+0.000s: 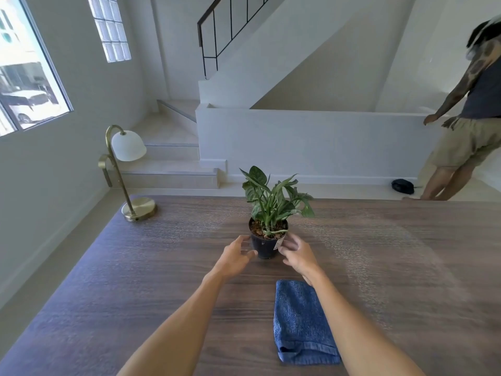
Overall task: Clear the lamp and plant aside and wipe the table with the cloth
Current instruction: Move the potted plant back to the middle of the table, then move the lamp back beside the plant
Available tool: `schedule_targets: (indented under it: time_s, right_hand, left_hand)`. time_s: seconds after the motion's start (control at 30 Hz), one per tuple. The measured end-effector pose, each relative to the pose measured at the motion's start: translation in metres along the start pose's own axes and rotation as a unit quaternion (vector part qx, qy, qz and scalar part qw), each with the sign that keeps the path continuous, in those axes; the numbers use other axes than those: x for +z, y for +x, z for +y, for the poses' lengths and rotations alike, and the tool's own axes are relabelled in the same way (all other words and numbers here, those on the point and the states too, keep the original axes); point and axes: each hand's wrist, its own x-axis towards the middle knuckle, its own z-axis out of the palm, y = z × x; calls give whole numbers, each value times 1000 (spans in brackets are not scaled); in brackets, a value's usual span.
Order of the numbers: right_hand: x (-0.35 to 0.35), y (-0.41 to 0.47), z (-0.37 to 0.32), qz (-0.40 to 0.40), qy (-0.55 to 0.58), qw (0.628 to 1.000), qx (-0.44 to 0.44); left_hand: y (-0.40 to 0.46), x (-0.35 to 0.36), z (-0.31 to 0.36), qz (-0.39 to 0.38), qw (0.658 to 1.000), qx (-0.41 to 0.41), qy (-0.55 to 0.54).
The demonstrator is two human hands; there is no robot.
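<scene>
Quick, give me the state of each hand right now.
Left hand: open, fingers spread beside the plant pot, not gripping.
Right hand: open, fingertips at the pot's other side; contact cannot be told.

A dark wood-grain table [379,267] fills the lower half of the view. At ten o'clock a large window [29,77] lets in daylight, with a glass-block window [109,27] at eleven. At twelve o'clock pale steps [168,161] climb to a white staircase with a black railing [230,25]. At three o'clock a person [471,118] stands on the light floor [325,189]
</scene>
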Motion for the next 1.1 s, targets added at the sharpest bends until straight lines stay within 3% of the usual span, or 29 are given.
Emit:
schedule_targets:
  time_s: [0.47, 1.1]
  right_hand:
    - [56, -67, 3, -8, -64, 998, 11]
    - [257, -136, -83, -90, -164, 981, -61]
  left_hand:
    - [-64, -38, -27, -40, 998, 1, 48]
    - [-176, -239, -133, 44, 996, -29, 70]
